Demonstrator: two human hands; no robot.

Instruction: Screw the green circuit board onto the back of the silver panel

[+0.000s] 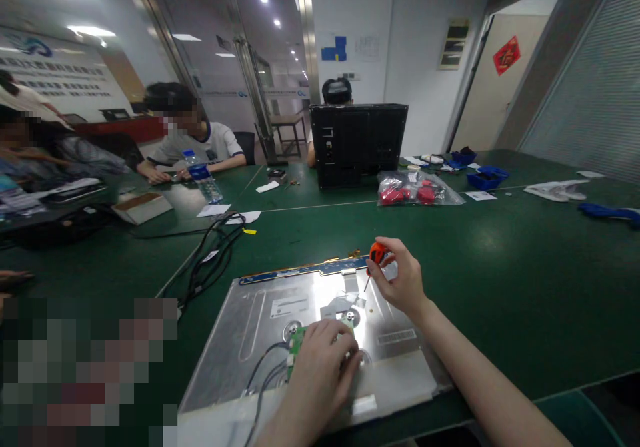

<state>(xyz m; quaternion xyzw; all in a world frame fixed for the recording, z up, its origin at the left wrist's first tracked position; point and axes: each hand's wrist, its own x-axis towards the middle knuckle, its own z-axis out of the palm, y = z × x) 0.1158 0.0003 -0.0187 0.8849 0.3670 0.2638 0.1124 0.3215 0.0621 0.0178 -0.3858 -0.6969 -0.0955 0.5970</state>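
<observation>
Here's the right hand (400, 280), up at the far right part of the metal panel (233, 350), and its fingers are pinched around the orange-and-black handle of a small screwdriver (377, 253). The shaft slants down and to the left, its tip over the panel near some silvery tape; whether it touches the metal, I can't tell.

Down in front, the left hand (325, 350) lies over the green circuit board (295, 343), fingers bent and spread across it, covering most of it. Gripping or only resting? That can't be made out from this angle.

The panel itself lies flat on the green surface (505, 280), straight ahead of the person. A blue strip (300, 271) runs along its far edge, a white label (290, 307) sits left of centre, and dark wires (260, 367) come off the board's left side, curving towards the near edge.

Over to the left, a tangle of black cables (215, 260) lies beside the panel, with an open box (143, 208) and a water bottle (203, 175) beyond. Farther back stands a black monitor (357, 143), its rear turned this way, and just to its right a clear bag (445, 190) shows red items inside. Across on the left, a co-worker in a white shirt (223, 141) sits with both arms on the surface.
</observation>
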